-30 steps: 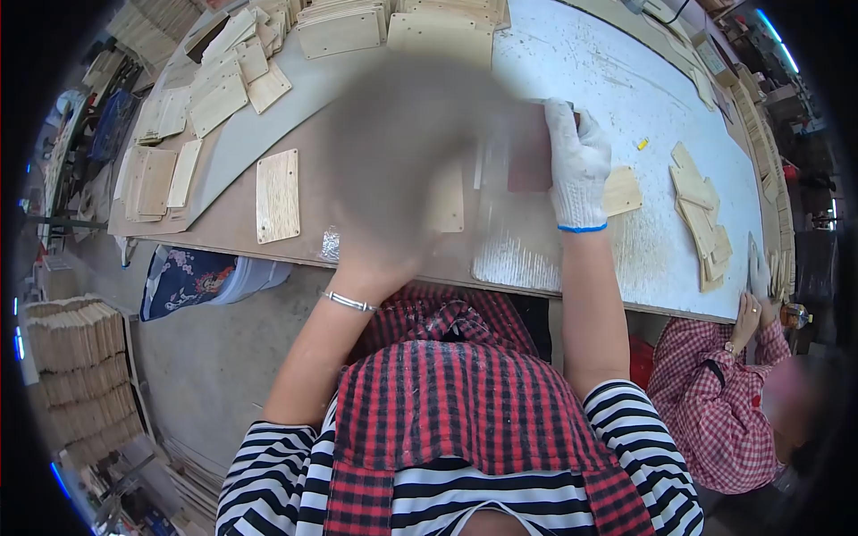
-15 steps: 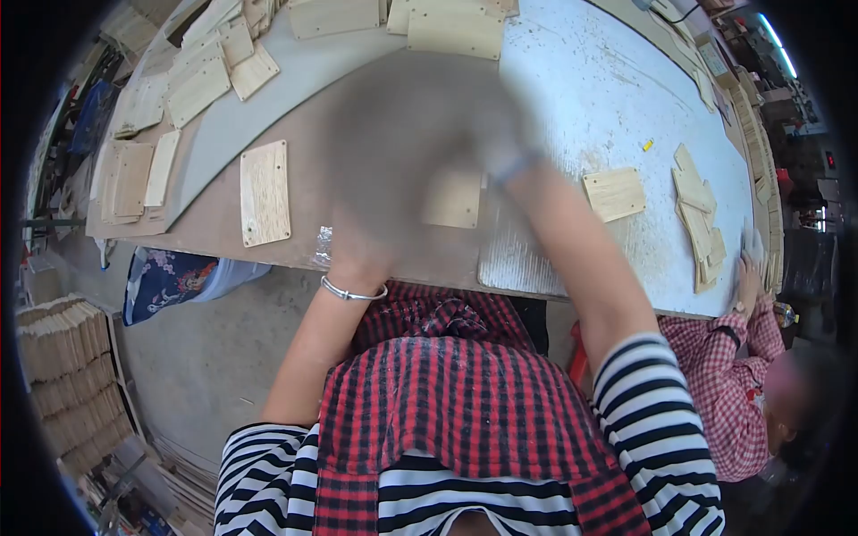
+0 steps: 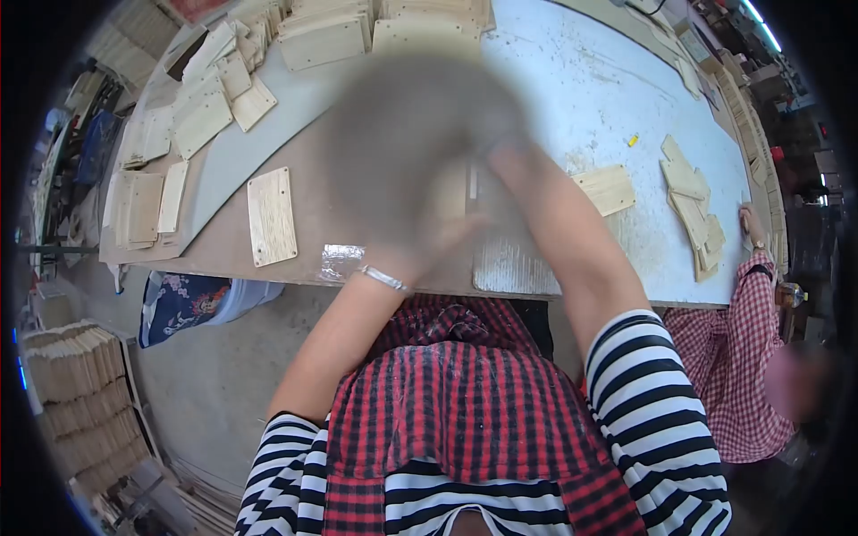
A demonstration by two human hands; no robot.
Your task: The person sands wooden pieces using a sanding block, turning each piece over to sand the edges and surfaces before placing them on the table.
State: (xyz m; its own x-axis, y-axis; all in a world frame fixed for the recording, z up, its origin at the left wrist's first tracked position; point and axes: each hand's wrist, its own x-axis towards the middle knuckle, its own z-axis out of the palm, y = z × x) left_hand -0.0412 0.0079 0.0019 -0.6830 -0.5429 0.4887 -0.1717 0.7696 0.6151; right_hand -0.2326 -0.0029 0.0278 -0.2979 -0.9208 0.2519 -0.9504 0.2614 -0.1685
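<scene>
Both your forearms reach over the tabletop [image 3: 585, 98] into a round grey blur, so you cannot tell from this view how far open either hand is or what it grips. Your left hand [image 3: 431, 243], below a silver bracelet [image 3: 386, 278], is low in the smear near the table's front edge; your right hand [image 3: 499, 129] is further in, its fingers lost to view. Between them a pale wooden board [image 3: 454, 192] shows faintly through the haze; whether either hand touches it is unclear. To your left, well apart from your left hand, a single board [image 3: 272, 217] lies flat with holes near its corners, and a shiny silver patch [image 3: 342, 262] sits at the front edge. Just beyond your right forearm lies another board [image 3: 605, 189], with a small yellow object [image 3: 633, 140] near it and an overlapping pile [image 3: 688, 210] further right. Stacked boards [image 3: 427, 36] stand on the far side, and loose boards [image 3: 201, 112] spread across the upper left. At the right edge, a co-worker in a checked sleeve [image 3: 752, 290] rests a hand [image 3: 751, 223] on the table's edge.
</scene>
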